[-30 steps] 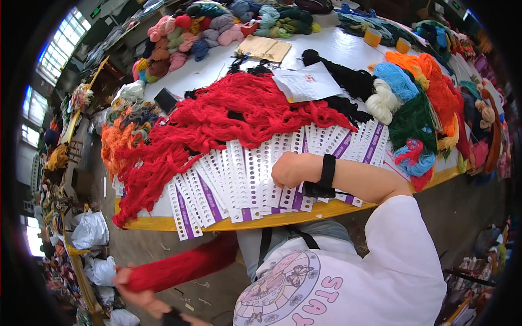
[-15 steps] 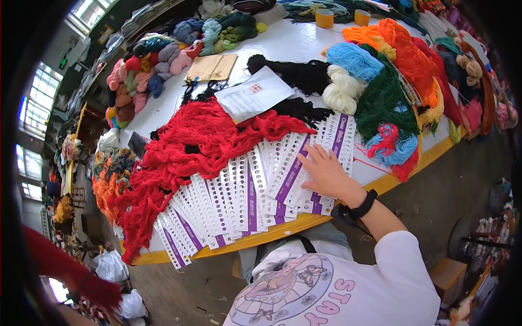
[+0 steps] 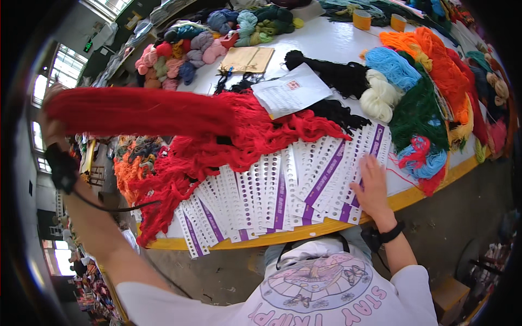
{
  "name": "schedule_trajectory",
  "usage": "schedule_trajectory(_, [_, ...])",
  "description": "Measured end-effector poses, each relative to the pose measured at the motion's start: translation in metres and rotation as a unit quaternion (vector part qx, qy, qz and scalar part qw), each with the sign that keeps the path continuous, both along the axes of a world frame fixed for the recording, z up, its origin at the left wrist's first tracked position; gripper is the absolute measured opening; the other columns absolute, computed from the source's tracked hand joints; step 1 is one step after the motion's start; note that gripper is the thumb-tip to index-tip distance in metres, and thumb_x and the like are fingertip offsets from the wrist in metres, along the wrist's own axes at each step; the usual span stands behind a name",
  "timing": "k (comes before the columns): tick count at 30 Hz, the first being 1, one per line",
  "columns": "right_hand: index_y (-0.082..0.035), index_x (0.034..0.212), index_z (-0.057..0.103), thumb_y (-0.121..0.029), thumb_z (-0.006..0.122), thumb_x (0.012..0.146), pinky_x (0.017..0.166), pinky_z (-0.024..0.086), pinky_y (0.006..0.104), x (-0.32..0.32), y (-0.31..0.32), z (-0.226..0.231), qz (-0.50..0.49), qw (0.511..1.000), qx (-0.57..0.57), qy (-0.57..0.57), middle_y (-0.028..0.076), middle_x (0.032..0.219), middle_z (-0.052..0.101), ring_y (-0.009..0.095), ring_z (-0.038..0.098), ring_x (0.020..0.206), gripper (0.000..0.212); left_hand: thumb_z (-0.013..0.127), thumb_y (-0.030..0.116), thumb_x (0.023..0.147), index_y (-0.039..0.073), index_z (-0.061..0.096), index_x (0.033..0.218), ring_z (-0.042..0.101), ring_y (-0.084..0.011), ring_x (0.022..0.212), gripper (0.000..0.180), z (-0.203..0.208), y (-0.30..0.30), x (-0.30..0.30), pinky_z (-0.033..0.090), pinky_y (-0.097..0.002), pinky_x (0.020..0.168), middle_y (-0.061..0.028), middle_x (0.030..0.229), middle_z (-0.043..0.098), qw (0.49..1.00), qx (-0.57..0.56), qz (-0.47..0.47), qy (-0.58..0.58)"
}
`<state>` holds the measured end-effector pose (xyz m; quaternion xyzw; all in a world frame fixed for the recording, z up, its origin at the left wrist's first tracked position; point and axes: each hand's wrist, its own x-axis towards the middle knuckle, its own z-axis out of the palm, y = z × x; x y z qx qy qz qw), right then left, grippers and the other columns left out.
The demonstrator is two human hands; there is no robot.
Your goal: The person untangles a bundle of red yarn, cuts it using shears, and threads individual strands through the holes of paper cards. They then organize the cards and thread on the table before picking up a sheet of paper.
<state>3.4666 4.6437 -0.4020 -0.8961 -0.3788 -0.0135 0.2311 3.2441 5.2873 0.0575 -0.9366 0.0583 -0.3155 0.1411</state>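
Observation:
My left hand (image 3: 53, 126) is raised at the far left and grips one end of a long bundle of red yarn (image 3: 147, 111). The bundle stretches right to a big heap of red yarn (image 3: 239, 144) on the white table (image 3: 331, 46). My right hand (image 3: 373, 185) lies flat, fingers spread, on a fanned row of white punched cards with purple stripes (image 3: 283, 193) along the table's yellow front edge. It holds nothing.
A printed sheet (image 3: 291, 89) lies above the red heap. Black (image 3: 331, 73), cream (image 3: 378, 98), blue (image 3: 392, 64), orange (image 3: 435, 51) and green (image 3: 416, 117) yarn skeins fill the right side. Pink and grey skeins (image 3: 174, 60) and a brown card (image 3: 247, 58) sit at the back. Orange yarn (image 3: 128, 171) hangs at left.
My left hand has swung up from below the table edge to high at the left, lifting the red yarn bundle level. My right hand has slid right along the cards.

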Motion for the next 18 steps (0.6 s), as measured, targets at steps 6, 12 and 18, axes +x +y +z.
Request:
schedule_trajectory(6, [0.001,0.127,0.040,-0.026,0.063,0.076,0.103,0.017,0.0565,0.000,-0.007,-0.012,-0.081,0.995,-0.034,-0.040,0.016,0.138,0.034,0.033,0.026,0.130,0.063,0.053,0.002,0.084,-0.003,0.040,0.120,0.054,-0.0156,0.094,0.038,-0.087,-0.068,0.093,0.041,-0.0268,0.092,-0.0141,0.108,0.055,0.924,-0.322,0.112,-0.174])
schedule_trajectory(12, [0.004,0.116,0.050,-0.025,0.065,0.075,0.102,0.027,0.0467,0.004,0.003,-0.013,-0.080,0.994,0.076,-0.024,0.020,0.130,0.042,0.036,0.035,0.123,0.052,0.050,0.009,0.089,-0.005,0.043,0.118,0.052,-0.0193,0.095,0.032,-0.027,-0.090,0.118,0.039,-0.0318,0.097,-0.0106,0.092,0.056,0.534,-0.806,-0.254,-0.014])
schedule_trajectory(18, [0.002,0.114,0.053,-0.021,0.073,0.066,0.097,0.034,0.0439,0.018,-0.014,-0.005,-0.167,0.982,0.086,-0.019,0.022,0.125,0.045,0.036,0.039,0.118,0.057,0.052,0.016,0.090,0.000,0.050,0.109,0.047,-0.0058,0.057,0.026,-0.182,-0.252,0.182,0.046,-0.0225,0.063,0.0016,0.071,0.049,0.322,-0.905,-0.251,0.117])
